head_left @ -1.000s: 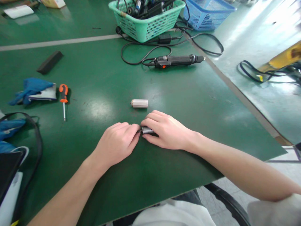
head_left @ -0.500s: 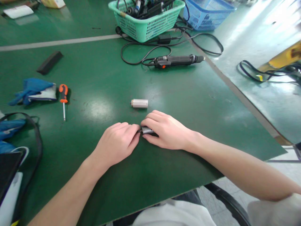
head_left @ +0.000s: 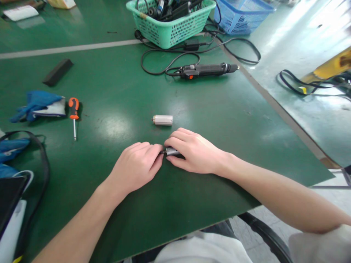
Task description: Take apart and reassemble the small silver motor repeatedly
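Both hands rest on the green table (head_left: 192, 109), meeting near its middle. My right hand (head_left: 193, 151) is closed around a small grey metal part (head_left: 170, 151), most of it hidden under the fingers. My left hand (head_left: 137, 166) is closed too, its fingertips pinched against the left end of that part. A short white cylinder with a metal tip (head_left: 162, 119) lies on the table just beyond the hands, touched by neither.
A black electric screwdriver (head_left: 208, 69) with its cable lies farther back. Behind it stand a green basket (head_left: 171, 25) of tools and a blue basket (head_left: 242, 16). At left lie an orange-handled screwdriver (head_left: 74, 115), blue gloves (head_left: 38, 104), a black block (head_left: 58, 72). The table edge runs along the right.
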`<state>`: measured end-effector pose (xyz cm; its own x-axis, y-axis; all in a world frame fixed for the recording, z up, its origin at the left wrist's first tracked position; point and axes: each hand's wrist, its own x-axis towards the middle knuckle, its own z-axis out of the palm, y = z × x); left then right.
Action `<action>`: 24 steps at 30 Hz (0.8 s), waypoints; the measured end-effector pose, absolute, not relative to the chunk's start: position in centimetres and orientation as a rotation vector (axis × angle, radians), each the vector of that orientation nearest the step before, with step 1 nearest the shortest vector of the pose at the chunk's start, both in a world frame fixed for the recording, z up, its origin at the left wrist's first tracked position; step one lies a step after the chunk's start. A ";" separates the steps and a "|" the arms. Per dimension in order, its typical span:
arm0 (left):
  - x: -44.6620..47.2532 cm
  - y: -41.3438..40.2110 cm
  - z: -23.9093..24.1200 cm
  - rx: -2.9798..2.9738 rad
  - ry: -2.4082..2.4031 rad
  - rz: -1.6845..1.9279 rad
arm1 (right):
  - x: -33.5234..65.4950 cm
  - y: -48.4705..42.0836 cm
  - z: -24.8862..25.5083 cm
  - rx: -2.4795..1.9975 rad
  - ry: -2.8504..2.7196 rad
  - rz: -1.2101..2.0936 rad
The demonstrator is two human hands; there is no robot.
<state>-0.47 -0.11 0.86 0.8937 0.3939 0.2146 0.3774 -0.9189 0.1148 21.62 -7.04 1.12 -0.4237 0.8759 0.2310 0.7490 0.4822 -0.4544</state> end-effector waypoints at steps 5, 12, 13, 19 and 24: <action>-0.5 -0.1 0.8 2.983 0.609 0.357 | 21.6 -7.0 1.2 -1.353 -2.307 0.385; -0.5 -0.2 0.8 2.978 0.608 0.362 | 21.6 -7.0 1.2 -1.348 -2.298 0.384; -0.5 -0.2 0.8 2.978 0.610 0.359 | 21.6 -7.0 1.2 -1.345 -2.295 0.385; -0.5 -0.2 0.8 2.979 0.618 0.351 | 21.6 -7.0 1.2 -1.358 -2.303 0.380; -0.4 -0.1 0.9 2.987 0.595 0.385 | 21.6 -7.0 1.3 -1.357 -2.324 0.369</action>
<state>-0.45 -0.14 0.91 0.8936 0.3856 0.2300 0.3677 -0.9224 0.1180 21.60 -7.02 1.28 -0.4338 0.8727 0.2239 0.7606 0.4879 -0.4282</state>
